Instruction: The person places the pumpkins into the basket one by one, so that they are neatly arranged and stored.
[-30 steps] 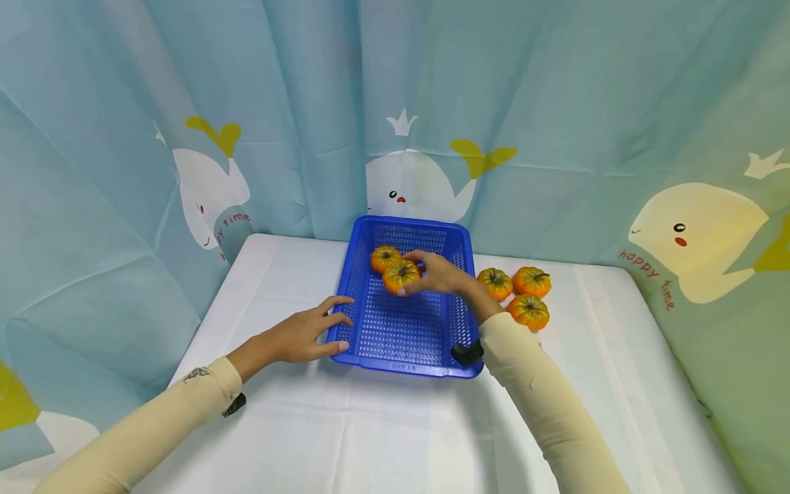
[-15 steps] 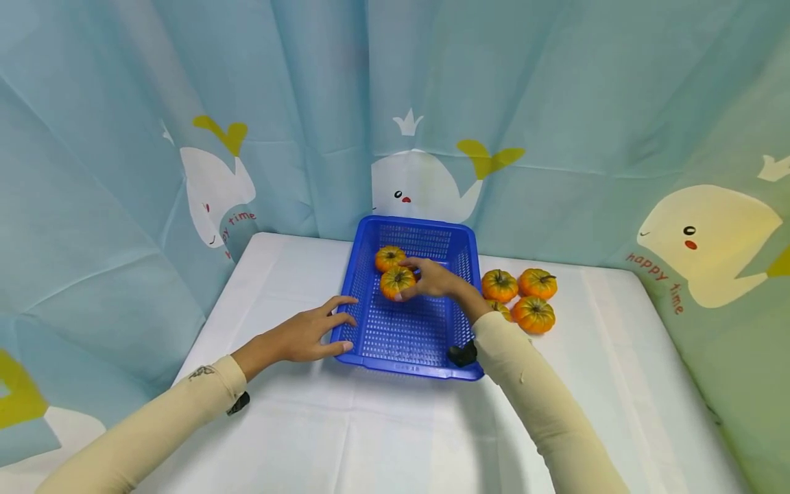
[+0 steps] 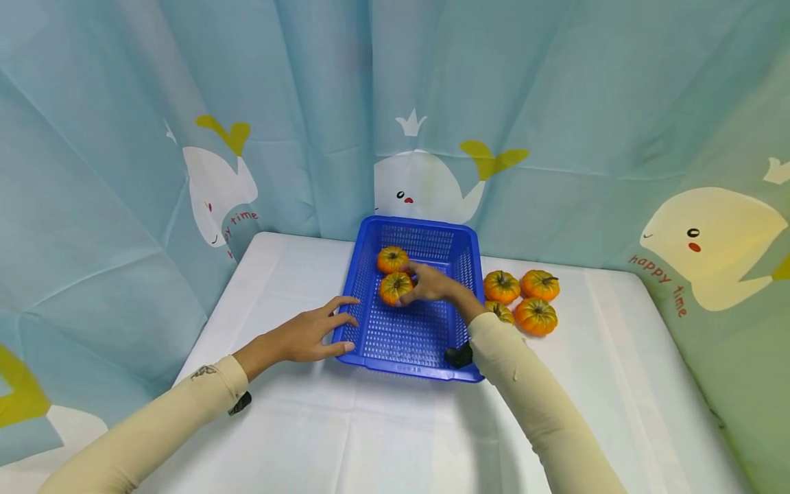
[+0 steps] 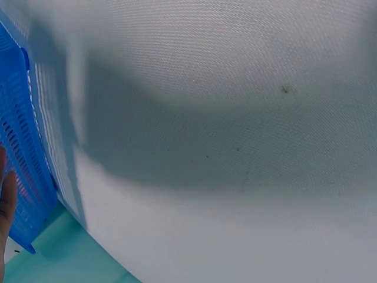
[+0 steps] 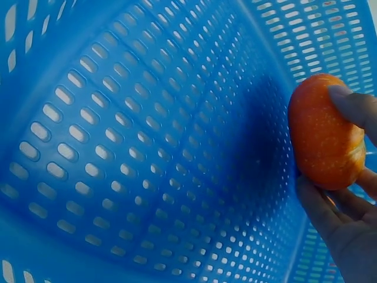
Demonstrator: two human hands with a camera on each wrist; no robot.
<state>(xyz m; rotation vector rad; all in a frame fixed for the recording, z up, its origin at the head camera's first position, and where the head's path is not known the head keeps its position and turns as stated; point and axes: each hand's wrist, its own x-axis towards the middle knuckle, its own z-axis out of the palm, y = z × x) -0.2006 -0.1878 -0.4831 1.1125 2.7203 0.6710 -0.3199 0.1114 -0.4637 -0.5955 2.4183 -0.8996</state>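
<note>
Inside the blue basket (image 3: 402,369), my right hand (image 3: 427,283) grips a small orange pumpkin (image 3: 396,289) between thumb and fingers. The right wrist view shows that pumpkin (image 5: 326,132) held by the right hand (image 5: 350,236) near the basket's perforated surface (image 5: 171,118). Just behind it in the basket lies a second pumpkin (image 3: 392,259). My left hand (image 3: 305,334) is at the basket's left rim, its fingers spread and lightly bent over the edge. In the left wrist view only fingertips (image 4: 7,197) show beside the basket (image 4: 26,141).
Several pumpkins (image 3: 535,316) stand grouped on the white table (image 3: 395,439) against the basket's right side, one partly hidden by my right forearm. A light blue curtain (image 3: 333,103) with whale prints hangs behind and beside the table.
My right hand, with its pumpkin, has moved slightly left and toward the front within the basket. More of the pumpkin group on the right now shows. The left hand keeps its place at the rim.
</note>
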